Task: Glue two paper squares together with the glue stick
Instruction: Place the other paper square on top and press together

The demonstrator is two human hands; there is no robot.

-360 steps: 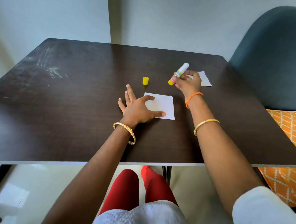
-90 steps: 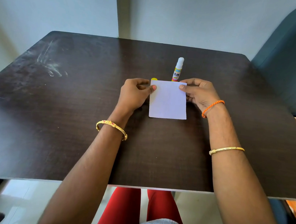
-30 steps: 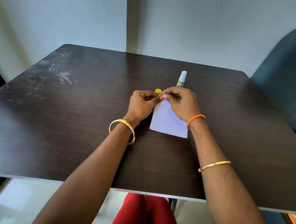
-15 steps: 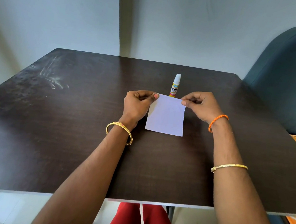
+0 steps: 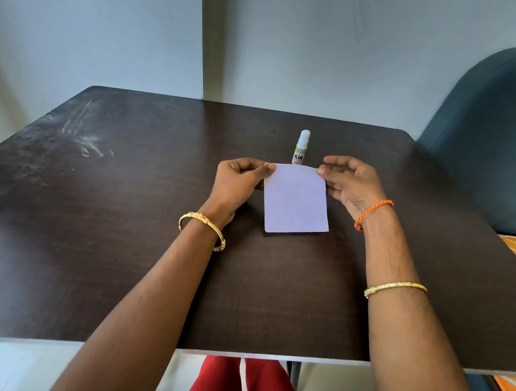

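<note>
The paper squares point(image 5: 295, 199) sit at the centre of the dark tabletop point(image 5: 88, 242), showing as one white sheet, so I judge one lies on top of the other. The far edge lifts slightly while the near edge rests flat. The left hand point(image 5: 239, 182) pinches the corner at 10 o'clock between thumb and forefinger. The right hand point(image 5: 350, 185) pinches the corner at 2 o'clock with its fingertips, the other fingers loosely spread. The glue stick point(image 5: 301, 147) stands upright at 12 o'clock, just beyond the sheet, apparently uncapped. The risk now is misalignment: pressing before the corners match could bond the sheets askew, and uneven pressure may trap a wrinkle. A hand drifting forward could also topple the stick
</note>
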